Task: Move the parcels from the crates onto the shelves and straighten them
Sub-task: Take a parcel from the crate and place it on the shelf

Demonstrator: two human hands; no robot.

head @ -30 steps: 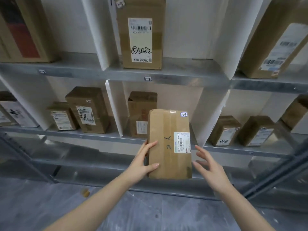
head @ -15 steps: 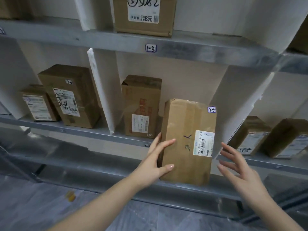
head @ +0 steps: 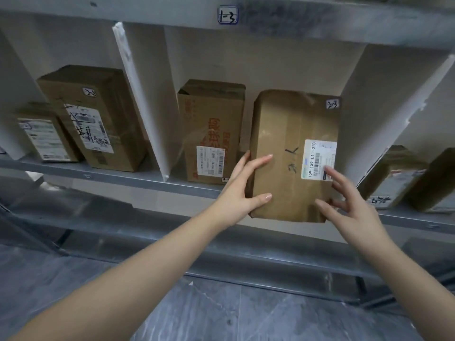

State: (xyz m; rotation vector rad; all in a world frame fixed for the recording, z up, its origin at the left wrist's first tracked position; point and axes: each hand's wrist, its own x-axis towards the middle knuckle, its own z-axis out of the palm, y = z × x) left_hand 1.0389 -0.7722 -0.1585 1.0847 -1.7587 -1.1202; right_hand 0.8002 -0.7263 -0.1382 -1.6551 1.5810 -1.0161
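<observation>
A tall brown cardboard parcel [head: 293, 153] with a white barcode label and a small "2-3" sticker stands at the front edge of the middle shelf [head: 138, 179], in the bay under the "1-3" tag. My left hand [head: 242, 190] grips its lower left edge, thumb on the front. My right hand [head: 344, 200] hovers with spread fingers at its lower right corner, fingertips at or just touching the box. A second brown parcel [head: 211, 134] with red print stands just to its left in the same bay.
White dividers [head: 140, 99] separate the bays. Two labelled parcels [head: 93, 119] stand in the left bay, and two more [head: 398, 175] in the right bay. An upper shelf edge [head: 320, 23] runs overhead. A lower shelf rail and grey floor [head: 221, 311] lie below.
The view has closed in on the middle shelf. The parcel has moved up and inward into the bay beside the red-print box. My right hand has come up to its lower right corner.
</observation>
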